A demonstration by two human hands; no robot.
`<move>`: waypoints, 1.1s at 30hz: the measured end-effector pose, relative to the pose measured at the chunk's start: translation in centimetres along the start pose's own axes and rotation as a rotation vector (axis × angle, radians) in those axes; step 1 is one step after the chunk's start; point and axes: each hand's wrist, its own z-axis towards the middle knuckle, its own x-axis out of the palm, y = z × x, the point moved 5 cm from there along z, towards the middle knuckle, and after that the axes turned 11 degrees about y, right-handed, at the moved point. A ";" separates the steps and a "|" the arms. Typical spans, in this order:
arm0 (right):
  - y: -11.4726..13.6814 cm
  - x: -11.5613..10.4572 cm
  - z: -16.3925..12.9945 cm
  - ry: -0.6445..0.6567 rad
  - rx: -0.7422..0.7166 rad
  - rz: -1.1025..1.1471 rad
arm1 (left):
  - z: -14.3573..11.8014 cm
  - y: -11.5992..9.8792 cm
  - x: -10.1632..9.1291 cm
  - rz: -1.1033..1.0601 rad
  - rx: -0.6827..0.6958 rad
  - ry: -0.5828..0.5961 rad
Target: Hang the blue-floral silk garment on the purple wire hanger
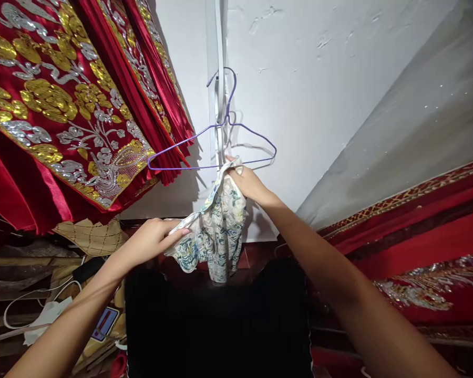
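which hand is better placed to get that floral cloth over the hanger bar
Probably the right hand: it grips the floral cloth at its top edge, right beside the purple hanger bar. The left hand holds the cloth's lower corner, well below the hanger.

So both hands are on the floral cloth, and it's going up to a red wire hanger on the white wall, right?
Not quite: the wire hanger is purple, not red, as the head view shows. The rest holds: the left hand and right hand both grip the floral cloth, raised to the hanger's lower bar against the white wall.
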 end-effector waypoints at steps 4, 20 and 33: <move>-0.9 0.7 1.0 -0.013 0.044 0.044 | -0.1 0.2 0.1 0.091 -0.029 0.012; 1.9 -4.7 -7.5 -0.106 0.155 0.062 | 3.5 -0.2 -9.3 0.043 0.017 -0.455; 4.1 -7.1 -10.9 -0.423 0.004 0.057 | 7.9 -0.1 -11.6 0.159 0.164 -0.606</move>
